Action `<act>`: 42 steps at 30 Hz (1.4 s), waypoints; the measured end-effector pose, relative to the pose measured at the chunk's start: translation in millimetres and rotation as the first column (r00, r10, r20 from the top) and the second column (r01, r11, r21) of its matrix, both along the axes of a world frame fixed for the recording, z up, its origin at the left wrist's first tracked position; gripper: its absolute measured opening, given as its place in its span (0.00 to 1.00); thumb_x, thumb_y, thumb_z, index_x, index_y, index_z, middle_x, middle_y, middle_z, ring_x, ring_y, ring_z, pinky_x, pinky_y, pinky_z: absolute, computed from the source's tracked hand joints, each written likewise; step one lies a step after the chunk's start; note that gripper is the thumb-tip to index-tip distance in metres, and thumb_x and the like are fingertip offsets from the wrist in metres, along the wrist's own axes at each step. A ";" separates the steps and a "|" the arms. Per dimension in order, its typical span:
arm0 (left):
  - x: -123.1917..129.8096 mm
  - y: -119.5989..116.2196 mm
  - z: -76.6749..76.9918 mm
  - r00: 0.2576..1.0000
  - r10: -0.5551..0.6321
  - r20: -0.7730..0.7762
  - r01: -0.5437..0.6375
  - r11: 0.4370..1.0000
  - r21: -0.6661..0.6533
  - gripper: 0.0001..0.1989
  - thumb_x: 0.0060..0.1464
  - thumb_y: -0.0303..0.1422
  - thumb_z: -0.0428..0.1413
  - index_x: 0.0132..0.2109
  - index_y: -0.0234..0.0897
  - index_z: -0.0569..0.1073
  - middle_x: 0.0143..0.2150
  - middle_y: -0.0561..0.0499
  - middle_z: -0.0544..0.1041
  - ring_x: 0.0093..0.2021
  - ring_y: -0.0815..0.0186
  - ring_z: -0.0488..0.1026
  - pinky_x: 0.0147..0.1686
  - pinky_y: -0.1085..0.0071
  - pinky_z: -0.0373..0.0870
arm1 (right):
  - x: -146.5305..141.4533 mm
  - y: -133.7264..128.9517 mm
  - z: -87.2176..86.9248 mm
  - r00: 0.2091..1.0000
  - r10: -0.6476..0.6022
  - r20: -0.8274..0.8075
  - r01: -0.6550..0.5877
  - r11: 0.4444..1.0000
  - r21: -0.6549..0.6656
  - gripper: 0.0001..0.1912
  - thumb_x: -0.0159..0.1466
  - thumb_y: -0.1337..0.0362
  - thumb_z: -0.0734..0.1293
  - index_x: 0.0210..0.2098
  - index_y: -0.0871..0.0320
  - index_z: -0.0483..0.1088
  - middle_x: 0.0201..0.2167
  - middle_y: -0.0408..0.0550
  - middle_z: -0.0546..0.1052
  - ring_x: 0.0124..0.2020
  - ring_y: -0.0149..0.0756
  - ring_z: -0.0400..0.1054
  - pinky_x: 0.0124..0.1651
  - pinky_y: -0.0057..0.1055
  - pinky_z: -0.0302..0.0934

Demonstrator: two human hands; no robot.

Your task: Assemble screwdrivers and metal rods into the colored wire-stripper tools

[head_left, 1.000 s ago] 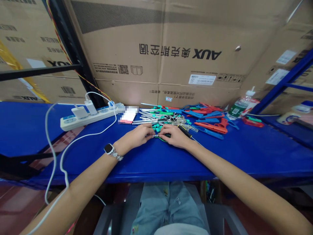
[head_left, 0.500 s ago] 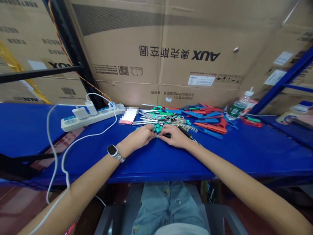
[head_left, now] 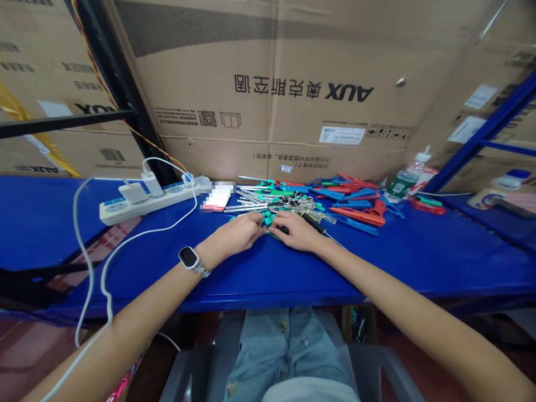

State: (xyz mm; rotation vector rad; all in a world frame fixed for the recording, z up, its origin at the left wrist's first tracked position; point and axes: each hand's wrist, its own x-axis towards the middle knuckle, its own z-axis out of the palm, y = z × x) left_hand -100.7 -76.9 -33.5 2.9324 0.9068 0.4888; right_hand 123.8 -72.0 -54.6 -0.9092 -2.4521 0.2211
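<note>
My left hand, with a watch on its wrist, rests low over the table with thumb and fingers pinched together. Fingertip to fingertip with it, my right hand is also closed in a pinch. Something small with a bit of green and a light spot shows between the two, mostly hidden by the fingers. Just beyond the fingertips lie small green plastic pieces. A screwdriver with a black and yellow handle lies beside my right hand, its shaft pointing toward my forearm.
Behind my hands spreads a pile of metal rods and green parts. Red and blue plastic pieces lie to the right, near a clear bottle. A white power strip with cables stands left. A large cardboard box backs the table.
The whole view has shifted slightly. Both hands stay together at the same spot, with only small shifts of the right fingers.
</note>
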 end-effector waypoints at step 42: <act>6.4 -5.3 28.1 0.999 0.053 0.011 -0.053 0.996 0.072 0.15 0.60 0.31 0.51 0.49 0.35 0.79 0.43 0.42 0.78 0.45 0.55 0.76 0.46 0.57 0.73 | 35.9 -15.0 30.5 0.960 -0.141 -0.242 0.142 0.990 -0.012 0.14 0.72 0.61 0.61 0.33 0.58 0.74 0.31 0.47 0.74 0.34 0.36 0.68 0.41 0.33 0.60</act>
